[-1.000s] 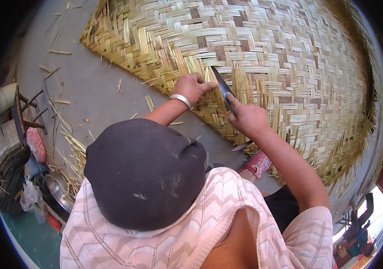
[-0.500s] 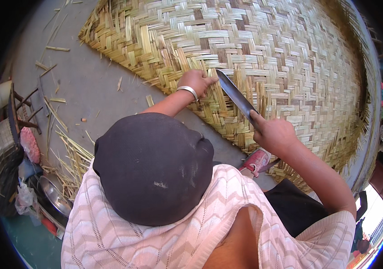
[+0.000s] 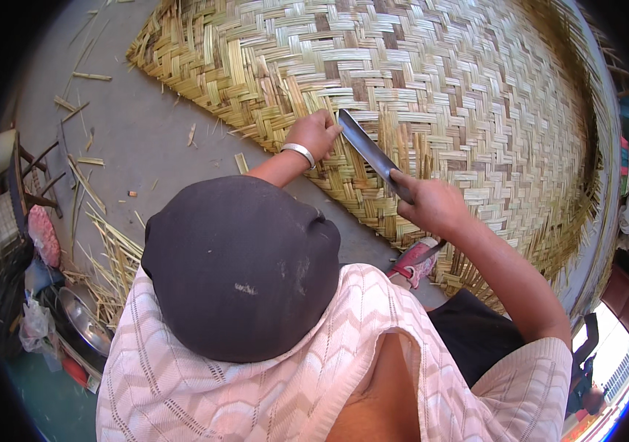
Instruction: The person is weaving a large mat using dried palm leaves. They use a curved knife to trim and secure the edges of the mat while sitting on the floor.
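The mat (image 3: 447,74) lies on the floor (image 3: 174,151), its broad middle fully woven; the near edge looks folded in toward the left corner, while loose ends (image 3: 388,136) inside that edge seem left to finish. Its pale yellow and brown strips zigzag. A dark knife (image 3: 367,149) slants over the near edge, its handle gripped by the right hand (image 3: 436,208). The left hand's (image 3: 313,135) fingers bunch by the knife's tip; whether they pinch a strip, I cannot tell.
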The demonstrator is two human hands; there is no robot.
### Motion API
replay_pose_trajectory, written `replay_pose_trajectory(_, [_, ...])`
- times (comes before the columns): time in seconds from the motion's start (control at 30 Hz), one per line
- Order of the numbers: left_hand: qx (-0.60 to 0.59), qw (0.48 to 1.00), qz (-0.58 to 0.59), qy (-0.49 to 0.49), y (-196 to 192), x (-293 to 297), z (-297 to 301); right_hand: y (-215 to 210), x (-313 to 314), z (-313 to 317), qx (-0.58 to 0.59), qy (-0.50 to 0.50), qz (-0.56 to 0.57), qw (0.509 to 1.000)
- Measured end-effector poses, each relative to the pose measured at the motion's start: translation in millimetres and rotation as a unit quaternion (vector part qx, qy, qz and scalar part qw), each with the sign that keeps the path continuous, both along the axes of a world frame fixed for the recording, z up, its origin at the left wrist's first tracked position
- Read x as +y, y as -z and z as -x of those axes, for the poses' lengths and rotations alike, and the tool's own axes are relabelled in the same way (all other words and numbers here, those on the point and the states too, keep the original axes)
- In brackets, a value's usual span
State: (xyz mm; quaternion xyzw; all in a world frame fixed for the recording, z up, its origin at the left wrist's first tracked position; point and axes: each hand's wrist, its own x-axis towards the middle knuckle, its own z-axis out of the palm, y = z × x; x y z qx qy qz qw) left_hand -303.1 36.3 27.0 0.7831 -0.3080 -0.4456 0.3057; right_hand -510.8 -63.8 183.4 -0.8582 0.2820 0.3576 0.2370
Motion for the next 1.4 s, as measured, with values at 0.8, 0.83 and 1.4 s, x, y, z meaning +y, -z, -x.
replay_pose_trajectory(0.8, [0.111,0.982,0.100,-0.111,-20,78,15,2,26,-71,-0.464,0.045,0.079,0.881])
replay_pose_trajectory(0.83, [0.138,0.981,0.089,-0.107,-18,95,20,20,32,-84,-0.294,-0.018,0.102,0.950])
replay_pose_trajectory(1.4, [-0.037,0.972,0.171,0.155,-5,132,26,44,35,-127,-0.393,-0.035,0.160,0.905])
